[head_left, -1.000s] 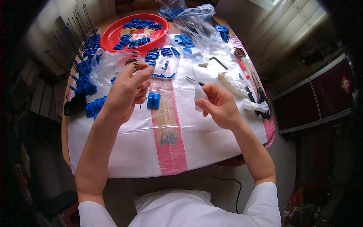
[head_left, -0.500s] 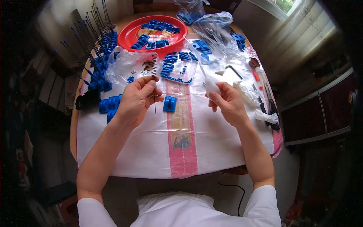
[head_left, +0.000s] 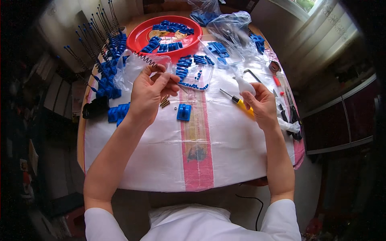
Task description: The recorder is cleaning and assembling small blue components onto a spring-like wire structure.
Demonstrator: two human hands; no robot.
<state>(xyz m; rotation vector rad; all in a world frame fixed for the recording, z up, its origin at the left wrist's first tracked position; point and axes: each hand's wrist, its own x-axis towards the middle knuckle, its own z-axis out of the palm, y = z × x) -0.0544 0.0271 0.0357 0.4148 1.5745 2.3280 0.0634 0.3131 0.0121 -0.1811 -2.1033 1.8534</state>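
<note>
My left hand [head_left: 150, 94] pinches a thin dark rod with a coiled spring [head_left: 145, 59] around it. The spring end slants up and left, and the bare rod end points down and right. In my right hand [head_left: 259, 105] is a small white squeeze bottle [head_left: 244, 86], its narrow tip pointing up and left. A yellow-handled screwdriver [head_left: 236, 100] lies beside that hand, its handle end hidden behind the fingers. On the cloth between my hands sits a blue plastic block [head_left: 183, 112], with a small metal nut [head_left: 175, 108] beside it. Brass-coloured pins [head_left: 165, 103] lie by my left hand.
Blue bases with upright spring rods [head_left: 105, 82] crowd the left edge. A red basin [head_left: 134, 43] and clear trays [head_left: 211, 76] hold blue parts at the back. A hex key [head_left: 252, 75], a red-handled tool [head_left: 276, 81] and scissors [head_left: 295, 120] lie on the right.
The spring rod has tipped from upright to slanting left. My right hand has moved right and up with the bottle, uncovering the screwdriver. Pins and a nut now show near the blue block.
</note>
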